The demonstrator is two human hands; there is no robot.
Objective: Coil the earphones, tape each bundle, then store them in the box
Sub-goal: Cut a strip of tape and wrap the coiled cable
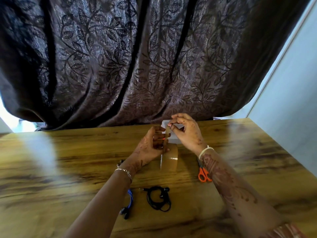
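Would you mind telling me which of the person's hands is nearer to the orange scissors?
Right. The right hand pinches the tape strip just beyond the orange scissors, which lie beside its wrist; the left hand is across the tape roll from them.

left hand [149, 146] grips tape roll [170, 160]; right hand [187, 133] pinches tape strip [166, 132]

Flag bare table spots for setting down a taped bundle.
Free: table left of the blue earphones, and right of the scissors to the edge. Crowded: the centre line: box, left hand on the tape roll, right hand pinching its strip, black earphones.
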